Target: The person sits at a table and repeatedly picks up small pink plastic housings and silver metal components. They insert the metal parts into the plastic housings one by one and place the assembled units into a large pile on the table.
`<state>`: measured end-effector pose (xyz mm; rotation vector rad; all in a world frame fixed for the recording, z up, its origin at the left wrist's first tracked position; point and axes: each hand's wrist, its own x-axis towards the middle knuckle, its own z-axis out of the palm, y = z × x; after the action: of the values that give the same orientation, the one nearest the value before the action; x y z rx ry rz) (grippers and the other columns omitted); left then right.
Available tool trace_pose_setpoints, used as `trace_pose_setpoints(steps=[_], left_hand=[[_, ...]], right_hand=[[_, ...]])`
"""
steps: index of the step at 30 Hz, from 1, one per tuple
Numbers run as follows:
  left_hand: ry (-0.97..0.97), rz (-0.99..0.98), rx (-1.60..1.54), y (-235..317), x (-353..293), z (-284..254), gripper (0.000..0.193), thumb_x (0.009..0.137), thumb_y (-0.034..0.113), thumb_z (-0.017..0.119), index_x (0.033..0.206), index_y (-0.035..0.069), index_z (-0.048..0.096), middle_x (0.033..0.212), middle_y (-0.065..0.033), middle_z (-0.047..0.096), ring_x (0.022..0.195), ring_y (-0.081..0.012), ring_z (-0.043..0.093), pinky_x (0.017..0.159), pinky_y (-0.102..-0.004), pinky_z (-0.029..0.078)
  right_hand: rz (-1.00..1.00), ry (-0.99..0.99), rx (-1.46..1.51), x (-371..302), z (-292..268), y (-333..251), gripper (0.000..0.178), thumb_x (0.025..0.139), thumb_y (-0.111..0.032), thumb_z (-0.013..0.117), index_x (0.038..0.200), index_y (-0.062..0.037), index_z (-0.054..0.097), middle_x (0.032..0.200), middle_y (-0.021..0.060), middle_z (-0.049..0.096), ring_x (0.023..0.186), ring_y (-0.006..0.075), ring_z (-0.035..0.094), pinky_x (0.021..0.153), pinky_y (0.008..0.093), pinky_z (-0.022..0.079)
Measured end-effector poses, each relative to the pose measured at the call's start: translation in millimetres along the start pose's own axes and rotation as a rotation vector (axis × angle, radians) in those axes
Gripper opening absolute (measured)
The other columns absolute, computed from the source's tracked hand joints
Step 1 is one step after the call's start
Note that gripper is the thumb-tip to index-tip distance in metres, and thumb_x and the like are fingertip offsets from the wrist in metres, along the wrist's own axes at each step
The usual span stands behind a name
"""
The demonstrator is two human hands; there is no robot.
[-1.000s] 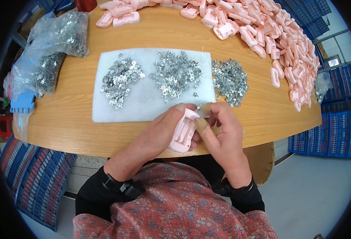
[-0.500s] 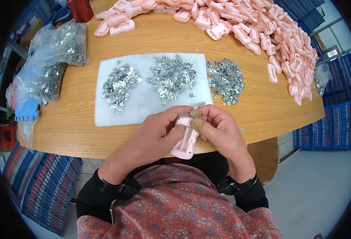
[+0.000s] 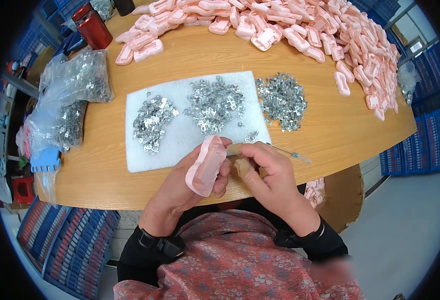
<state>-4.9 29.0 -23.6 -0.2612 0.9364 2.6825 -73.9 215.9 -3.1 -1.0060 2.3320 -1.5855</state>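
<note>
My left hand (image 3: 180, 182) is closed round a pale pink plastic housing (image 3: 207, 165), tilted up above the table's near edge. The housing's side wall and hollow face show, but its far side is hidden by the fingers. Just right of it, my right hand (image 3: 272, 177) has tan covers on the thumb and forefinger, which are spread apart with nothing visible between them. Beyond the hands lies a white foam pad (image 3: 180, 135) bearing a left heap of small metal clips (image 3: 152, 122) and a middle heap (image 3: 215, 102).
Another clip heap (image 3: 282, 100) is right of the pad. A thin screwdriver-like tool (image 3: 295, 155) lies by my right hand. Pink housings (image 3: 300, 25) pile along the far and right edges. Bags of metal parts (image 3: 72, 110) and a red flask (image 3: 92, 27) stand left.
The housing has turned from its open compartment side and now stands more upright in my left hand. My right hand has come off it, and the thin tool beside that hand now shows.
</note>
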Motion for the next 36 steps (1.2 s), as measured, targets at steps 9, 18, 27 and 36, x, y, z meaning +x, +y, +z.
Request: trace_pose_setpoints(steps=[9, 18, 27, 36], left_hand=[[0.025, -0.019, 0.007, 1, -2, 3, 0.046, 0.103, 0.032, 0.052, 0.138, 0.002, 0.048, 0.088, -0.0088, 0.059, 0.064, -0.0199, 0.057, 0.057, -0.0311, 0.044], [0.191, 0.186, 0.599, -8, 2, 3, 0.037, 0.109, 0.026, 0.037, 0.14, 0.008, 0.047, 0.095, -0.0024, 0.059, 0.071, -0.0098, 0.054, 0.062, -0.0233, 0.044], [0.26, 0.198, 0.486, -12, 0, 9, 0.041, 0.102, 0.007, 0.038, 0.143, 0.007, 0.037, 0.107, -0.006, 0.06, 0.094, -0.0114, 0.056, 0.083, -0.0273, 0.048], [-0.136, -0.058, 0.859, 45, -14, 29, 0.064, 0.098, 0.022, 0.061, 0.151, 0.002, 0.033, 0.121, -0.0103, 0.06, 0.103, -0.0159, 0.06, 0.095, -0.0316, 0.047]], right_hand=[[0.025, 0.001, -0.021, 3, 3, -5, 0.026, 0.084, -0.001, 0.065, 0.11, -0.0017, 0.064, 0.087, 0.0127, 0.06, 0.074, 0.0283, 0.062, 0.064, 0.0358, 0.05], [-0.338, -0.076, -0.242, -4, 11, -2, 0.038, 0.075, -0.009, 0.073, 0.111, -0.001, 0.063, 0.089, 0.0095, 0.057, 0.082, 0.0317, 0.058, 0.076, 0.0409, 0.047], [-0.141, 0.011, -0.09, -8, 6, 0, 0.045, 0.07, -0.011, 0.078, 0.111, 0.0005, 0.063, 0.086, 0.0112, 0.059, 0.076, 0.0316, 0.058, 0.068, 0.0398, 0.048], [-0.084, -0.36, -0.022, -1, -15, -5, 0.033, 0.071, -0.008, 0.07, 0.103, -0.0025, 0.064, 0.086, 0.0124, 0.062, 0.079, 0.0319, 0.062, 0.069, 0.0361, 0.051]])
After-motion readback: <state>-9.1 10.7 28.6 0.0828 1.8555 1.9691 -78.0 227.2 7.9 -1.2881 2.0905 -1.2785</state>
